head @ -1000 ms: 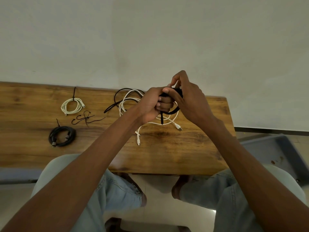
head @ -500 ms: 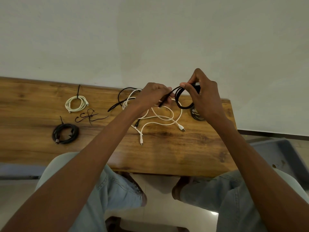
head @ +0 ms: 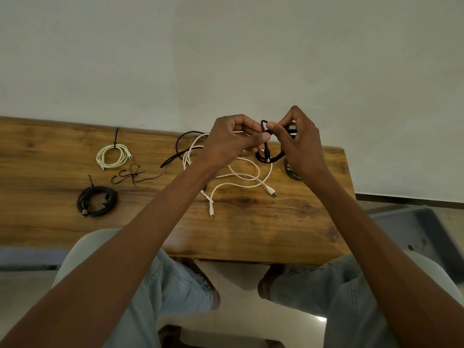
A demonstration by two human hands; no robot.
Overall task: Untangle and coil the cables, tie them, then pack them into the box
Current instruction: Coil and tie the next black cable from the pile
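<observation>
Both my hands were up over the far edge of the bench, working one black cable. My left hand pinched a strand between thumb and fingers; my right hand pinched the coil's top, loops hanging below. Under them a loose white cable sprawled on the wood. Off to the left lay a tied white coil, a tied black coil and spare black ties. The grey box sat on the floor, right.
</observation>
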